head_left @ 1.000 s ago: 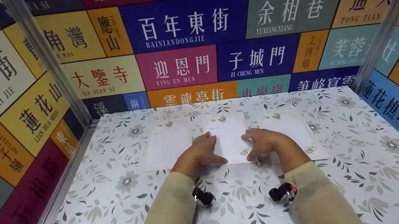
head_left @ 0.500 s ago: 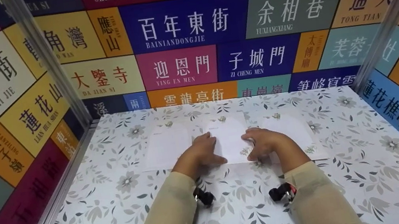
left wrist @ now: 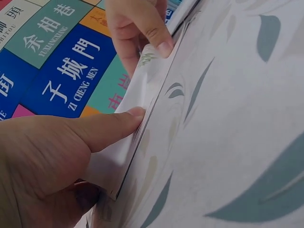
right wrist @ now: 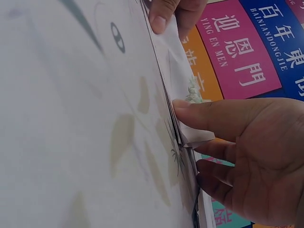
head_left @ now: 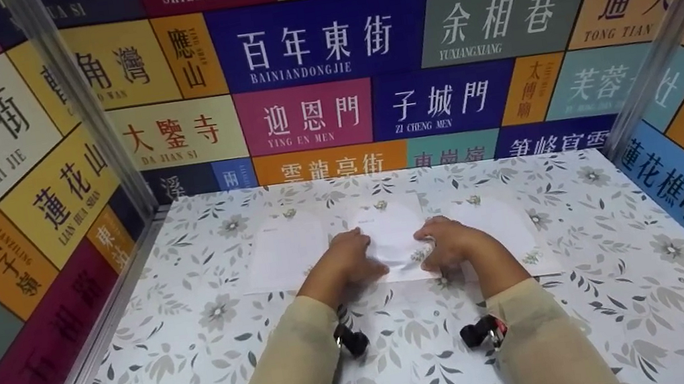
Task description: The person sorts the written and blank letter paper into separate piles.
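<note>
A white sheet of letter paper [head_left: 392, 232] with a small floral print at its top and lower right lies in the middle of a row of three. At its left side my left hand [head_left: 352, 258] grips it, thumb along the near edge. My right hand [head_left: 448, 242] grips the right side likewise. Between the hands the near part of the paper bows upward. The right wrist view shows the sheet [right wrist: 172, 64] curving up under the thumbs, with thin layered edges below. In the left wrist view, the left thumb [left wrist: 114, 126] presses near the paper's corner.
A similar sheet [head_left: 283, 251] lies to the left and another sheet [head_left: 503, 225] to the right, partly behind the right hand. All are on a table with a leaf-patterned cloth [head_left: 423, 369]. Colourful sign-covered walls [head_left: 319, 39] enclose the back and sides.
The middle sheet was flat and now bulges upward near its front edge between the thumbs. Both hands have barely shifted.
</note>
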`<action>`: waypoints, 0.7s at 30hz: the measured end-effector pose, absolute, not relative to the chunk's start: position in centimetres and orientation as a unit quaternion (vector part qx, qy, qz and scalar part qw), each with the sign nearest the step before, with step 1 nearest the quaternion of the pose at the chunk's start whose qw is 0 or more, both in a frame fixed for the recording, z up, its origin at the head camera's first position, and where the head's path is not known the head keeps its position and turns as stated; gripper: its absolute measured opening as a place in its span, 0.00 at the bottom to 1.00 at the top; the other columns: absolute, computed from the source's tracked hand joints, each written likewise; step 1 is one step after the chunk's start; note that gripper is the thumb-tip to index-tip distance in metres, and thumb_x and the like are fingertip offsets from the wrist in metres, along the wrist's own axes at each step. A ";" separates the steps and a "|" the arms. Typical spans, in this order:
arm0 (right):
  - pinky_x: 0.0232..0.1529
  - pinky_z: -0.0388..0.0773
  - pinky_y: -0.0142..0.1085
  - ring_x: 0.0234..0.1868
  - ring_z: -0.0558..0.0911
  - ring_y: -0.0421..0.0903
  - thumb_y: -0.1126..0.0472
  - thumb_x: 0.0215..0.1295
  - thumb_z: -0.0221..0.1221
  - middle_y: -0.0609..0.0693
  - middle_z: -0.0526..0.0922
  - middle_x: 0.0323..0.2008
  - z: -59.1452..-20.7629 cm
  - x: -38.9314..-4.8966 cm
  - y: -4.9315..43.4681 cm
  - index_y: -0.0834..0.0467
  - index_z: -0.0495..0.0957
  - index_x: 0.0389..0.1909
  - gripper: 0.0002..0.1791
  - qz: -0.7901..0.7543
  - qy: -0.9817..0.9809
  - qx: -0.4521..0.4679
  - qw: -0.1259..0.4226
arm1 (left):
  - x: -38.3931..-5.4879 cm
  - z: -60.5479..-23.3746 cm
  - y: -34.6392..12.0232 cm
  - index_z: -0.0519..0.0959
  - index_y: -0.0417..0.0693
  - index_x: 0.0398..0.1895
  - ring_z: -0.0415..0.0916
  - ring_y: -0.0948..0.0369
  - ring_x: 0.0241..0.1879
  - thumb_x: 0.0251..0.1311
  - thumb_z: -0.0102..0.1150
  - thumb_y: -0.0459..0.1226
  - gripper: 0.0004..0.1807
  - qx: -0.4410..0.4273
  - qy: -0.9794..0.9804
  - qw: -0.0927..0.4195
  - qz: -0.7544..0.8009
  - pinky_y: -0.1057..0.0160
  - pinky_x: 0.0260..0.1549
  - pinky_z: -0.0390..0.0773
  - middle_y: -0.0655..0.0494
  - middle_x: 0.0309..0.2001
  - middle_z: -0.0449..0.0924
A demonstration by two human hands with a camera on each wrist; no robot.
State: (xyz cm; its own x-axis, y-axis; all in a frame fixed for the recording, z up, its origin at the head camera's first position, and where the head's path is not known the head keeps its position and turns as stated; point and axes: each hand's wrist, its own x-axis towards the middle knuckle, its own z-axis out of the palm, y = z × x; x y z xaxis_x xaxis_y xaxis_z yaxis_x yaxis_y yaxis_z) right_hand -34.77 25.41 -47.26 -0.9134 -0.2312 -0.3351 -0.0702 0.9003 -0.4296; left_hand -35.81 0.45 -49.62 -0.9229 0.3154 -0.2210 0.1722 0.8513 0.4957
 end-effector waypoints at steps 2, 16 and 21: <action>0.81 0.63 0.62 0.81 0.62 0.64 0.53 0.64 0.72 0.61 0.63 0.79 -47.3 -34.7 25.3 0.48 0.75 0.76 0.38 -0.212 0.957 -0.073 0.186 | -35.8 -49.7 0.5 0.76 0.47 0.75 0.61 0.45 0.82 0.59 0.76 0.54 0.42 0.122 0.952 0.133 0.248 0.49 0.83 0.63 0.48 0.82 0.66; 0.82 0.61 0.62 0.81 0.62 0.68 0.50 0.64 0.72 0.63 0.69 0.78 -47.0 -34.7 25.4 0.46 0.76 0.75 0.36 -0.197 0.960 -0.052 0.189 | -35.4 -49.7 0.5 0.82 0.50 0.67 0.71 0.49 0.63 0.49 0.84 0.52 0.40 0.080 0.945 0.110 0.298 0.48 0.70 0.75 0.52 0.60 0.83; 0.80 0.65 0.61 0.79 0.68 0.65 0.51 0.64 0.73 0.61 0.74 0.75 -47.1 -34.7 25.3 0.47 0.77 0.74 0.36 -0.210 0.958 -0.048 0.189 | -35.4 -49.6 0.4 0.82 0.49 0.68 0.71 0.49 0.66 0.50 0.83 0.53 0.41 0.093 0.943 0.115 0.298 0.48 0.72 0.74 0.50 0.65 0.81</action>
